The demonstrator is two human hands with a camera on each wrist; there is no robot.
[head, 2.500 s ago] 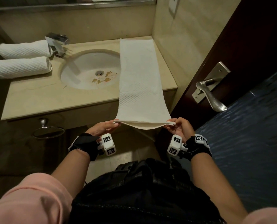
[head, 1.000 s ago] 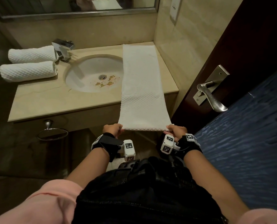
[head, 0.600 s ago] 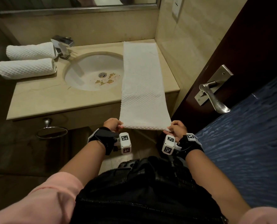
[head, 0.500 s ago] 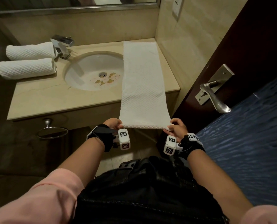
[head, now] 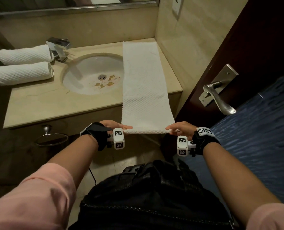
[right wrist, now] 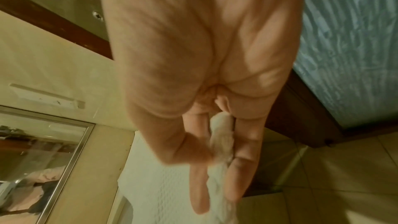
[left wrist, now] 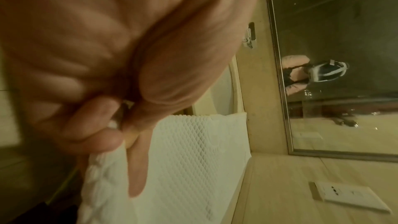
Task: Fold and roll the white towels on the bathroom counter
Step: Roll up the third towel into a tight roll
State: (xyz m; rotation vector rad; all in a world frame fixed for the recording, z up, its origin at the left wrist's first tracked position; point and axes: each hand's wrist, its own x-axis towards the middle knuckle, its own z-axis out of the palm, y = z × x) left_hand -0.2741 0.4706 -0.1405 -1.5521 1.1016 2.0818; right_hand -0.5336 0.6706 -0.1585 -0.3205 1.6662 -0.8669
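The folded white waffle towel lies lengthwise along the bench at three o'clock of the basin, its near end overhanging, pinched at both corners by left hand and right hand; soft, light, limp, likely best rolled from those corners.

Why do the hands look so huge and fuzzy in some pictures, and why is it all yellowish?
Left wrist view: the left hand is so near the lens that it blurs, while the white waffle-textured towel stays sharper. Right wrist view: the right hand looms, its fingertips smeared. Head view: dim, warm light; straight edges bend.
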